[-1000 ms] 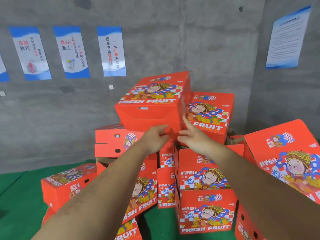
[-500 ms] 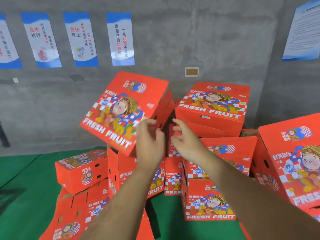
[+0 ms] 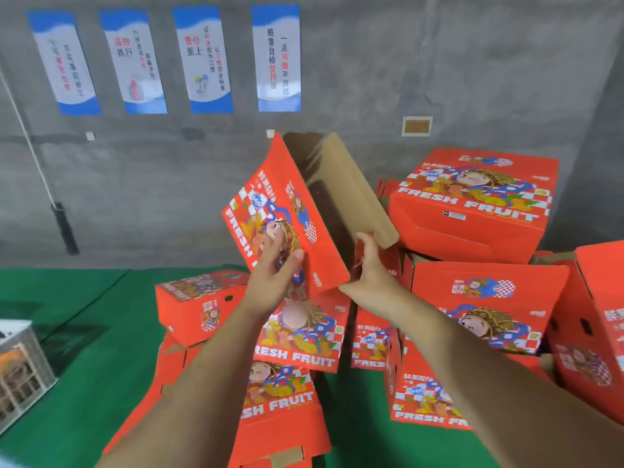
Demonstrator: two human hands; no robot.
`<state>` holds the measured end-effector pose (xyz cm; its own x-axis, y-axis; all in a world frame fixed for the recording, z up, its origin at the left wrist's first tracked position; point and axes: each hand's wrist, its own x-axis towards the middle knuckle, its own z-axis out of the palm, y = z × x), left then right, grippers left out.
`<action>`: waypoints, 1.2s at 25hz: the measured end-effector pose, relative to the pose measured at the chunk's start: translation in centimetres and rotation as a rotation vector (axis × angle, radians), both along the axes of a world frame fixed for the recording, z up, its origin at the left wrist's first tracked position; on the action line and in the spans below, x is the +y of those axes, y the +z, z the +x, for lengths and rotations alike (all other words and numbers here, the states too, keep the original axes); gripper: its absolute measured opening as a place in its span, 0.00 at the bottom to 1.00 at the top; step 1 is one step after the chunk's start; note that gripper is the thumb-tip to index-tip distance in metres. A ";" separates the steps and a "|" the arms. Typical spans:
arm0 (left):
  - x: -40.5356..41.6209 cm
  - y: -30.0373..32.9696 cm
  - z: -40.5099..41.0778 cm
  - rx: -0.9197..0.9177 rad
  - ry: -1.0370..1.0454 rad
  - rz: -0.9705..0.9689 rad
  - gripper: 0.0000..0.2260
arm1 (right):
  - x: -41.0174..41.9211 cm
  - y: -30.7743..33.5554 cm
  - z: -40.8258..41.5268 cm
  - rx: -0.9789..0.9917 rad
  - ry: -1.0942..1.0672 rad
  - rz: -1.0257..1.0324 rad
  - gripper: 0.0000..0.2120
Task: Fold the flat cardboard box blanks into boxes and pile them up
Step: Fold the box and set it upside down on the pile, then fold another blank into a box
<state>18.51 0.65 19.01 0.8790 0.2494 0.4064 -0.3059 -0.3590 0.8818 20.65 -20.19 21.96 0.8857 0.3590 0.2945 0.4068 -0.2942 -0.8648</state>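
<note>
Head view, held box: at the centre of the frame you have a red fruit box [image 3: 287,211] tilted up, its printed face toward the left and its brown open inside [image 3: 341,187] facing up and right.
Your left hand: your left hand [image 3: 273,268] lies flat against the printed face, fingers straight and spread, pressing rather than gripping.
Your right hand: your right hand [image 3: 369,271] is at the box's lower right corner, thumb up; whether the fingers curl round the edge you cannot tell.
Pile: folded red boxes [image 3: 472,204] are heaped in the centre and right of the frame, on a green floor [image 3: 67,332].
Wall: four blue-and-white posters [image 3: 206,59] hang at the upper left.
Lower left: a wire crate [image 3: 20,366] sits at the frame's edge.
</note>
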 end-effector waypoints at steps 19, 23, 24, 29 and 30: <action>-7.0 13.0 6.0 0.034 0.009 0.150 0.21 | -3.2 9.8 5.4 -0.328 -0.131 -0.110 0.36; -8.0 11.6 4.8 0.006 -0.066 0.092 0.27 | -1.5 9.4 5.5 -0.309 -0.206 0.089 0.53; -7.9 10.8 4.6 0.006 -0.051 0.108 0.25 | -1.6 9.0 5.5 -0.306 -0.231 0.140 0.52; -8.4 8.4 3.3 -0.034 -0.030 0.031 0.14 | -2.3 5.4 4.4 -0.259 -0.243 -0.010 0.30; -8.7 7.9 3.1 -0.024 -0.038 0.038 0.14 | -2.2 4.7 3.9 -0.254 -0.227 -0.006 0.28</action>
<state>21.57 -8.02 26.96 0.8773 0.2003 0.4361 -0.3408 -0.3796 0.8601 24.60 -22.35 26.68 0.8416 0.1635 0.5147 0.5328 -0.4071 -0.7419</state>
